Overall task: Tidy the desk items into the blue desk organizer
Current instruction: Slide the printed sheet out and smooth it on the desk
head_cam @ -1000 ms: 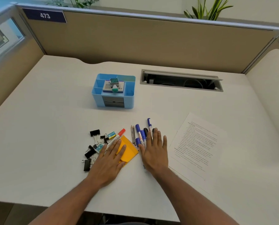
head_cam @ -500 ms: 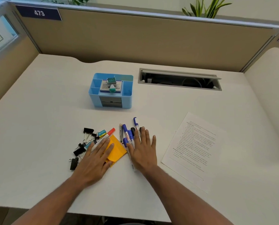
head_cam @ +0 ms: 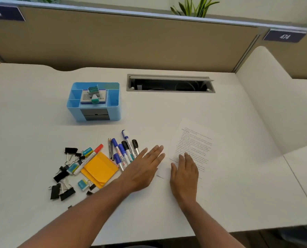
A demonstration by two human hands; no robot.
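The blue desk organizer (head_cam: 74,111) stands at the back left of the desk, with a stamp pad box and small items on top. In front of it lie several blue and black markers (head_cam: 125,152), two pencils (head_cam: 110,149), a red-capped marker (head_cam: 91,156), yellow sticky notes (head_cam: 100,169), small erasers (head_cam: 87,151) and several black binder clips (head_cam: 62,191). My left hand (head_cam: 142,170) lies flat and open just right of the markers. My right hand (head_cam: 184,173) rests flat, fingers apart, on the lower left of a printed sheet (head_cam: 193,144).
A grey cable slot (head_cam: 169,84) is sunk into the desk behind the sheet. Tan partition panels (head_cam: 131,43) wall the back. A raised white side surface (head_cam: 274,97) borders the right. The desk's front edge runs close below my forearms.
Both hands have slid to the right: the left off the sticky notes to beside the markers, the right off the markers onto the printed sheet. The view has shifted right.
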